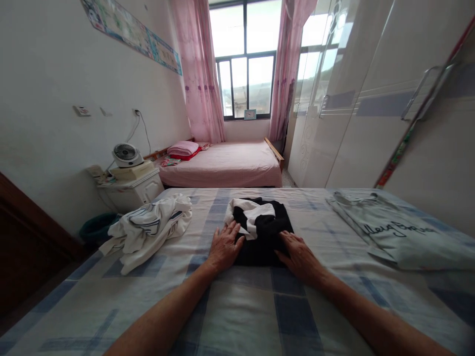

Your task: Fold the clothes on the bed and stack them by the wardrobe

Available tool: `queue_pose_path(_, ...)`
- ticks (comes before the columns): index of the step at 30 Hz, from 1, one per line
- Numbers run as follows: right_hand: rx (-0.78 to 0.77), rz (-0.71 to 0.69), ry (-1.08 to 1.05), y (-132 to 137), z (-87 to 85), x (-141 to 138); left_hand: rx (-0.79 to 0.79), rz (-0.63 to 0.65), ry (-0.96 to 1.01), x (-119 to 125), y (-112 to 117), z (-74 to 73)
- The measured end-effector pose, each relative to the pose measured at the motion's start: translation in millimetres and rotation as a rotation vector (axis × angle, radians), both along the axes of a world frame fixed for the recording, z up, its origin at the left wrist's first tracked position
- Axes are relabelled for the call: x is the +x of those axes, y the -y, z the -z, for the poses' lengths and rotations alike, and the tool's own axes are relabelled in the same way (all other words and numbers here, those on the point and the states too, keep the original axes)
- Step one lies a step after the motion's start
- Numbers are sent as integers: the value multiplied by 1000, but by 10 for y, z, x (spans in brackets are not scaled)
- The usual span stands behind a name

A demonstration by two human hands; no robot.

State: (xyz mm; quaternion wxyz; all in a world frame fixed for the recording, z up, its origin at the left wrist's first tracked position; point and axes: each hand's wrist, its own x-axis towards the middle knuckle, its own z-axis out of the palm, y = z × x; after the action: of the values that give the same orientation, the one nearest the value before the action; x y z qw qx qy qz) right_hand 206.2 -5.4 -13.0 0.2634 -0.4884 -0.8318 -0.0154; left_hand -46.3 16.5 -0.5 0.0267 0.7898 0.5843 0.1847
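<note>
A black-and-white garment [265,249] lies partly folded on the bed in front of me, its white part bunched on top of the black. My left hand [225,246] rests on its left side with fingers stretched out. On the right edge lies my right hand [300,257], fingers extended over the black cloth and thumb apart. Neither hand is closed round the fabric. To the left is a crumpled white garment [152,225] with dark stripes. A pale grey-green shirt [404,232] with dark lettering is spread at the right.
The bed has a blue-and-white checked sheet [237,316]. Beyond it stands a pink-covered bed [230,163] beneath a window. A small fan [126,155] sits on a white nightstand [139,190] at the left, near a green bin [97,228]. Glossy wardrobes [352,123] line the right.
</note>
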Motion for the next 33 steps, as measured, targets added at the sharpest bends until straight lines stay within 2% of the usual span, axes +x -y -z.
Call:
queue_pose_path(9, -36, 19, 34, 32, 16, 4, 7, 16, 9, -26, 81, 8)
queue_pose_path(14, -137, -20, 66, 96, -150, 61, 16, 25, 1, -28, 95, 7)
queue_pose_path(16, -178, -25, 93, 121, -188, 235, 9, 17, 0, -31, 95, 8)
queue_pose_path(18, -167, 116, 133, 152, -141, 510, 2, 14, -5, -36, 94, 9)
queue_pose_path(20, -145, 337, 199, 189, -13, 834, -2, 18, -11, -42, 93, 8)
queue_pose_path(21, -147, 401, 242, 207, 64, 988, -2, 20, -13, -44, 93, 6)
queue_pose_path(23, -128, 461, 303, 231, 197, 1232, 0, 23, -15, -43, 95, -2)
queue_pose_path(25, -100, 471, 322, 228, 252, 1352, 0, 21, -18, -38, 99, -11)
queue_pose_path(27, -96, 446, 297, 194, 205, 1335, -5, 19, -17, -30, 101, -16)
queue_pose_path(29, -125, 408, 205, 141, 68, 1200, -12, 16, -12, -25, 102, -15)
queue_pose_path(33, -255, 218, -62, 62, -293, 701, 7, 15, 27, -30, 102, -16)
